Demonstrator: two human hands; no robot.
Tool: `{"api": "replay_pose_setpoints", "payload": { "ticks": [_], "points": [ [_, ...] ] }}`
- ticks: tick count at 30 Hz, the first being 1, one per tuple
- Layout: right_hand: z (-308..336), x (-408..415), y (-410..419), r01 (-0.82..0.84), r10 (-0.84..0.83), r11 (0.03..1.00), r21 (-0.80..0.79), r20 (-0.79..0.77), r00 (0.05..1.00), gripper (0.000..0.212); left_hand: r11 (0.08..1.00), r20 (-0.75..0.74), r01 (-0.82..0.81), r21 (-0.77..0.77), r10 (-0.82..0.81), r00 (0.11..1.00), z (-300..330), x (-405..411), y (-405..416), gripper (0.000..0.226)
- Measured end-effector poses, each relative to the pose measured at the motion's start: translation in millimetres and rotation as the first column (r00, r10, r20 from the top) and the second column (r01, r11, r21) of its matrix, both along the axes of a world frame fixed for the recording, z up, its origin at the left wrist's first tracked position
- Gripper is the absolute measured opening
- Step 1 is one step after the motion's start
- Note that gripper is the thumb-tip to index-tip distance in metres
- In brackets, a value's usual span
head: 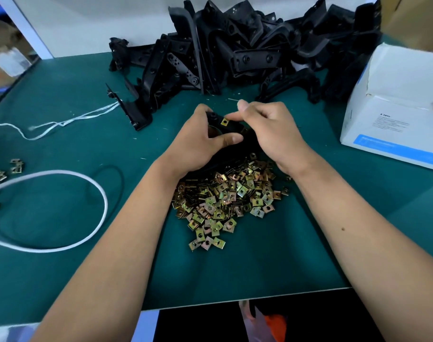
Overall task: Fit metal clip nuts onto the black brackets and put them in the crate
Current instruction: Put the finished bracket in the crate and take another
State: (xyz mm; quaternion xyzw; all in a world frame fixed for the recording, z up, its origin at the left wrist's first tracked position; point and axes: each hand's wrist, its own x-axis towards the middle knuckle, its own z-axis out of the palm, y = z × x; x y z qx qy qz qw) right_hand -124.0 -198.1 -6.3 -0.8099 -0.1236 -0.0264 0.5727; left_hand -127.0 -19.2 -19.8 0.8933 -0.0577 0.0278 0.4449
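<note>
two hands: left hand (200, 139) grips bracket (216, 124); right hand (272, 132) pinches clip nut (224, 122)
around: clip nut heap (225, 198), bracket pile (235, 50), white box (393, 107), print unreadable

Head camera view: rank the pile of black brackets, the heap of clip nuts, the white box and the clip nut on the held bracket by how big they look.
1. pile of black brackets
2. white box, partly out of frame
3. heap of clip nuts
4. clip nut on the held bracket

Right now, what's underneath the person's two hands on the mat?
The left hand and right hand hold a black bracket with one clip nut on it. The clip nut pile runs beneath both wrists; the bracket's lower part is covered.
</note>
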Motion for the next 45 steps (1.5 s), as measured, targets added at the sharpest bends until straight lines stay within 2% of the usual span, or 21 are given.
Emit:
{"api": "replay_pose_setpoints", "payload": {
  "ticks": [2, 6, 8, 11, 13, 16, 20, 22, 24, 27, 29, 32, 34, 36, 39, 41, 43, 45],
  "points": [
    [3, -2, -4, -0.008, 0.011, 0.995, -0.098, 0.023, 1.000, 0.033, 1.000, -0.012, 0.005, -0.002, -0.005, 1.000, 4, -3, 0, 0.047],
    [9, -13, -18, -0.048, 0.050, 0.997, -0.067, 0.026, 0.998, 0.029, 0.999, 0.020, -0.010, 0.035, 0.009, 1.000, 20, -7, -9, 0.046],
    [12, -21, -29, -0.004, 0.014, 0.991, -0.131, 0.078, 0.997, 0.032, 0.999, 0.058, -0.027, 0.035, 0.025, 0.998, 33, -9, -18, 0.046],
    [20, -36, -51, 0.174, -0.122, 0.962, -0.211, 0.239, 0.963, 0.038, 0.999, 0.092, 0.021, 0.034, -0.024, 0.996, 55, -13, -43, 0.048],
    [28, -48, -73, 0.304, -0.248, 0.941, -0.148, 0.312, 0.917, 0.031, 0.997, 0.129, 0.060, 0.046, -0.065, 0.990, 67, -18, -71, 0.049],
    [35, -71, -130, 0.442, -0.403, 0.894, -0.072, 0.302, 0.864, 0.021, 0.988, 0.182, 0.148, 0.048, -0.154, 0.971, 82, -29, -135, 0.050],
    [28, -124, -227, 0.561, -0.516, 0.826, -0.048, 0.335, 0.788, 0.008, 0.928, 0.184, 0.362, 0.088, -0.372, 0.910, 87, -55, -243, 0.055],
    [15, -164, -279, 0.668, -0.620, 0.743, -0.041, 0.335, 0.710, 0.009, 0.864, 0.211, 0.434, 0.257, -0.488, 0.847, 82, -77, -304, 0.062],
    [-3, -206, -323, 0.767, -0.720, 0.640, -0.049, 0.310, 0.621, 0.008, 0.779, 0.273, 0.437, 0.451, -0.586, 0.763, 71, -103, -358, 0.065],
    [-38, -270, -383, 0.872, -0.863, 0.477, -0.105, 0.131, 0.488, 0.010, 0.626, 0.261, 0.514, 0.587, -0.747, 0.612, 43, -151, -424, 0.063],
    [-65, -306, -414, 0.865, -0.898, 0.432, -0.254, -0.035, 0.438, 0.016, 0.466, 0.128, 0.623, 0.629, -0.852, 0.508, 12, -177, -452, 0.059],
    [-104, -346, -437, 0.759, -0.915, 0.402, -0.511, -0.192, 0.355, 0.023, 0.261, -0.122, 0.768, 0.584, -0.908, 0.402, -44, -204, -472, 0.051],
    [-125, -359, -440, 0.705, -0.919, 0.394, -0.589, -0.254, 0.302, 0.027, 0.158, -0.268, 0.814, 0.559, -0.895, 0.357, -79, -215, -474, 0.051],
    [-144, -367, -441, 0.641, -0.923, 0.385, -0.664, -0.291, 0.253, 0.031, 0.104, -0.379, 0.843, 0.528, -0.859, 0.343, -107, -222, -471, 0.051],
    [-162, -370, -440, 0.561, -0.918, 0.391, -0.730, -0.355, 0.179, 0.035, 0.080, -0.455, 0.862, 0.500, -0.823, 0.341, -127, -225, -465, 0.054],
    [-162, -367, -438, 0.577, -0.932, 0.350, -0.738, -0.337, 0.134, 0.037, 0.115, -0.421, 0.868, 0.483, -0.839, 0.346, -126, -224, -464, 0.052],
    [-152, -360, -436, 0.608, -0.965, 0.252, -0.753, -0.241, 0.101, 0.035, 0.229, -0.277, 0.870, 0.436, -0.886, 0.372, -113, -221, -468, 0.044],
    [-130, -348, -434, 0.673, -0.989, 0.146, -0.725, -0.121, 0.085, 0.027, 0.395, -0.045, 0.856, 0.334, -0.900, 0.433, -89, -216, -473, 0.029]
  ]
}}
